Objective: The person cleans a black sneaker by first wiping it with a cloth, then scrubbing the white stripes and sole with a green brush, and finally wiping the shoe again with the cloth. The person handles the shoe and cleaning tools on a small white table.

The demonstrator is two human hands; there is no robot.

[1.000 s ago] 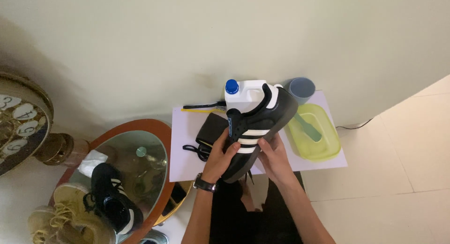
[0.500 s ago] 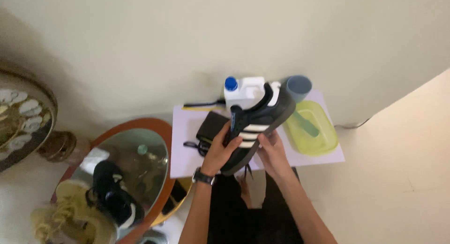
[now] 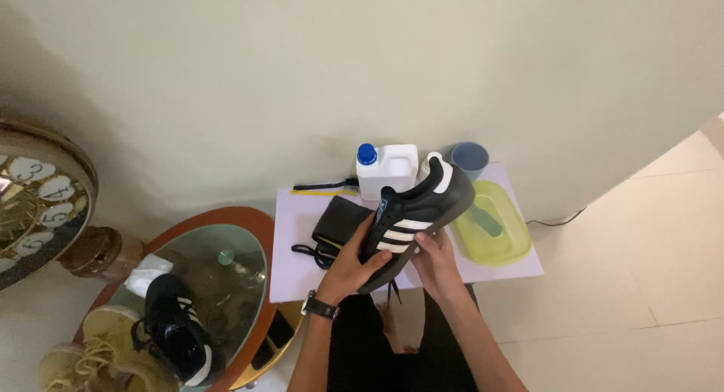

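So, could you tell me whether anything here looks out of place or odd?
Mostly tidy. Both hands, left hand and right hand, hold a black striped shoe with no lace threaded; a loose black lace lies on the white mat. The other black shoe sits on the glass side table.

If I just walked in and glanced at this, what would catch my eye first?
Most likely the black sneaker with white stripes, held up at the centre by the left hand and the right hand over a pale sheet on the floor. Behind it by the wall stand a white jug with a blue cap and a blue cup; a second black shoe lies on the oval glass table at lower left.
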